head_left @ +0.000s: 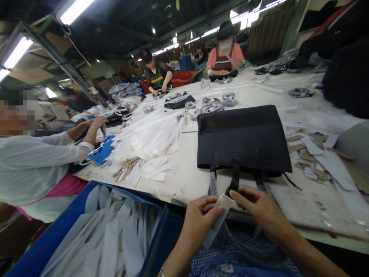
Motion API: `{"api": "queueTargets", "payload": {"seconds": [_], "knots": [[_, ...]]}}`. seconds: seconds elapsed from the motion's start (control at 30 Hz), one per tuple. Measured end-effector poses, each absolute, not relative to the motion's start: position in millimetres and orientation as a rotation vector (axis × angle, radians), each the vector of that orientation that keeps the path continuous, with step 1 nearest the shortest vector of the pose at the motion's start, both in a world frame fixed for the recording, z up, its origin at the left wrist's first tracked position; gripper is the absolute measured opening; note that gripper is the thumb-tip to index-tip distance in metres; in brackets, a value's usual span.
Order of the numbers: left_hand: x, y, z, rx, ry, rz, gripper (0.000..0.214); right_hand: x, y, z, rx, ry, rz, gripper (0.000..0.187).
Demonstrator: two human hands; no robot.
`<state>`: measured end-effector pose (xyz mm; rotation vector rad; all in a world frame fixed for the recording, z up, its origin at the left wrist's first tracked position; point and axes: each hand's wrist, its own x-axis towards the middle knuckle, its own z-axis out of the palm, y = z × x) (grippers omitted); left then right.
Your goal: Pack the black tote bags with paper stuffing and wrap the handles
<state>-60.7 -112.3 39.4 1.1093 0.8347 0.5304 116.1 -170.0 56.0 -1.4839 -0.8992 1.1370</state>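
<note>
A black handbag (242,134) lies flat on the white table, its straps hanging over the near edge toward me. My left hand (201,215) pinches a pale, translucent strip (215,227) just below a metal buckle (227,196). My right hand (255,202) has its thumb and fingertips closed at the black strap (235,173), right beside that buckle. The strip's lower end hangs down over my blue checked clothing. A second strap (212,181), partly in clear wrap, hangs left of the held one.
A blue bin (95,183) of pale strips stands at lower left. White sheets (152,134) and paper scraps (317,154) lie on the table (184,173). Coiled wrapped straps (213,104) sit farther back. A co-worker in white (43,161) works at left; two others are across the table.
</note>
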Motion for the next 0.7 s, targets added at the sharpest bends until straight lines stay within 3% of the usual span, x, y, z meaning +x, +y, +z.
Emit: {"api": "queueTargets", "payload": {"seconds": [0.7], "knots": [[-47.7, -107.5, 40.9, 1.132, 0.83, 0.576, 0.033, 122.7, -164.8, 48.6, -1.464, -0.938, 1.134, 0.036]]}}
